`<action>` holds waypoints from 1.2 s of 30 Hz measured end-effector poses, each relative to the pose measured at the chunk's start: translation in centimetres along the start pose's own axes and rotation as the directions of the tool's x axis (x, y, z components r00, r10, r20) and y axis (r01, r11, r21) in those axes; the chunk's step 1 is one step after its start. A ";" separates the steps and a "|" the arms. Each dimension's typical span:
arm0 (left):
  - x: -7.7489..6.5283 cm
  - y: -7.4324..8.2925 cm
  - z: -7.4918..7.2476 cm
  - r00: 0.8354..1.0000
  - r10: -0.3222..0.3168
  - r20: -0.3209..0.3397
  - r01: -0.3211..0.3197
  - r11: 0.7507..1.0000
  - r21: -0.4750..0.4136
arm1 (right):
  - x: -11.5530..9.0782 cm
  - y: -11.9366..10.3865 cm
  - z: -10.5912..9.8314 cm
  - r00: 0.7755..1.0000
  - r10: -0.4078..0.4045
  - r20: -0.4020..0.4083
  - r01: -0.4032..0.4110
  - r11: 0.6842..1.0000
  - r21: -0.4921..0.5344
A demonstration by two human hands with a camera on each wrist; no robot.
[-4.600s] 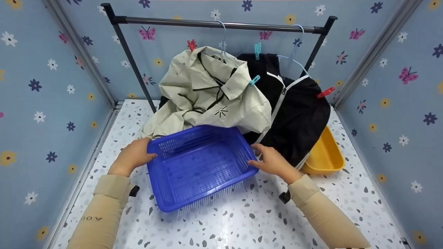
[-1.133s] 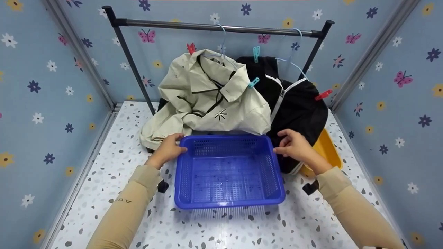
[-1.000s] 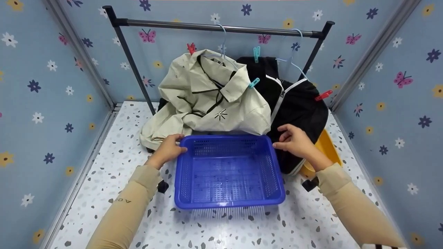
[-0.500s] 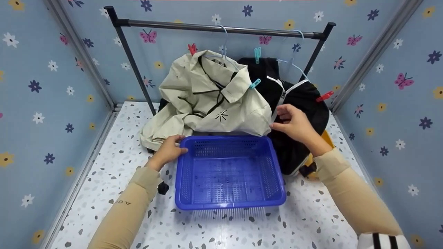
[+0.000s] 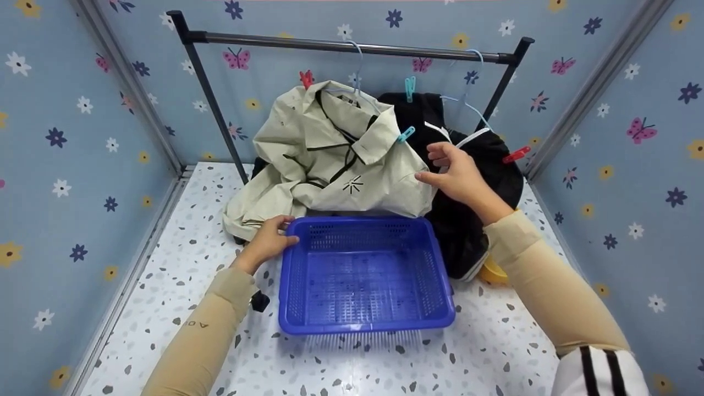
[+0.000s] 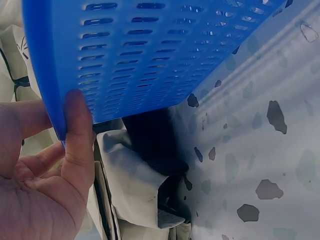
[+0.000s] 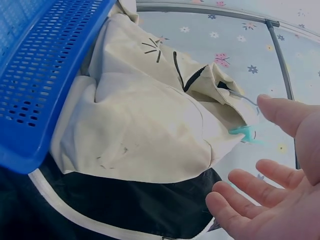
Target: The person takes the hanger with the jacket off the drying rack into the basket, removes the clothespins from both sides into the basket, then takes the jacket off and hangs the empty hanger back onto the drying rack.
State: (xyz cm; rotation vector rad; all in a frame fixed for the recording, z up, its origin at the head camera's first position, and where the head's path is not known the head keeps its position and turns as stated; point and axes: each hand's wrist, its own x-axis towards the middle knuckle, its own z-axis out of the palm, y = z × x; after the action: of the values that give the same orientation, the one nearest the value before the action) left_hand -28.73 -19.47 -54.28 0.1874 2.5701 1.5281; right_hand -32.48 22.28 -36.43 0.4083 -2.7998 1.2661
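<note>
A blue plastic basket (image 5: pixel 366 328) with slotted walls hangs over the speckled surface in the head view; nothing is visible inside it. My left hand (image 5: pixel 265 240) grips its far left corner, thumb on one side of the rim and fingers on the other in the left wrist view. My right hand (image 5: pixel 461 175) is free, fingers apart, close to the shoulder of a beige jacket (image 5: pixel 352 184) and in front of a black jacket (image 5: pixel 499 170). Both jackets are on pale blue hangers. A turquoise clothespin (image 7: pixel 242 132) is clipped to the beige collar, just beyond my right fingers.
A dark metal rack (image 5: pixel 275 39) stands at the back and carries the hangers. Red clothespins (image 5: pixel 306 79) and another turquoise clothespin (image 5: pixel 410 88) hold the garments. A yellow bin (image 5: pixel 493 272) is mostly hidden behind my right arm. Flowered walls enclose three sides.
The basket has shifted right and squared up. My right hand has let go of its rim and risen up toward the beige jacket's clothespin. The left hand keeps its grip.
</note>
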 end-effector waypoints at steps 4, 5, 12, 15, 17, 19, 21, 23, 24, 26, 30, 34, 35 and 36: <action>0.0 0.0 0.0 1.000 -0.018 -0.004 0.018 1.000 -0.009 | 0.9 -0.3 0.3 1.000 -0.014 -0.004 0.014 1.000 -0.008; 0.0 0.0 0.1 1.000 -0.022 -0.004 0.022 1.000 -0.014 | 1.2 -0.4 0.4 1.000 -0.016 -0.004 0.016 1.000 -0.006; 0.1 0.0 0.1 1.000 -0.016 0.000 0.016 1.000 -0.006 | 3.0 -0.3 0.7 1.000 0.017 0.009 -0.017 1.000 0.002; 0.1 0.0 0.1 1.000 -0.013 0.001 0.013 1.000 -0.004 | 3.7 -0.1 0.8 0.999 0.027 0.017 -0.027 1.000 0.003; 0.1 0.0 0.1 1.000 -0.012 -0.002 0.012 1.000 -0.002 | 4.2 0.1 0.9 0.999 0.028 0.021 -0.028 1.000 0.013; 0.0 0.1 0.1 1.000 -0.009 -0.004 0.009 1.000 -0.002 | 4.6 0.2 1.0 0.999 0.025 0.024 -0.026 0.999 0.026; 0.0 0.1 0.1 1.000 -0.008 -0.007 0.007 1.000 -0.002 | 5.0 0.4 1.2 0.999 0.024 0.027 -0.025 0.999 0.045; 0.0 0.1 0.0 1.000 -0.010 -0.007 0.010 1.000 -0.003 | 5.3 0.6 1.4 0.999 0.026 0.033 -0.028 0.997 0.067; -0.1 0.2 0.0 1.000 -0.011 -0.006 0.011 1.000 -0.004 | 5.5 0.6 1.5 0.999 0.027 0.037 -0.030 0.996 0.078; -0.1 0.2 0.0 1.000 -0.014 -0.005 0.014 1.000 -0.005 | 5.8 0.7 1.6 0.999 0.030 0.044 -0.034 0.995 0.092; -0.1 0.2 0.0 1.000 -0.014 -0.003 0.014 1.000 0.002 | 6.2 0.9 2.1 0.998 0.025 0.059 -0.031 0.995 0.099; -0.1 0.2 0.1 1.000 -0.010 -0.001 0.010 1.000 0.010 | 6.7 1.1 2.6 0.998 0.003 0.070 -0.010 0.995 0.103; -0.1 0.1 0.1 1.000 -0.011 -0.001 0.011 1.000 0.010 | 6.8 1.2 2.8 0.997 -0.004 0.071 -0.003 0.994 0.105; -0.1 0.2 0.1 1.000 -0.013 -0.003 0.013 1.000 0.011 | 6.9 1.4 2.9 0.997 -0.011 0.070 0.004 0.994 0.107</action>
State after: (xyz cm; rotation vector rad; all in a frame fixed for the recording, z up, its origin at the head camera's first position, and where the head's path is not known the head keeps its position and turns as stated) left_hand -28.59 -19.34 -54.17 0.1700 2.5774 1.5105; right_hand -39.29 19.49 -38.38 0.4773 -2.7926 1.4324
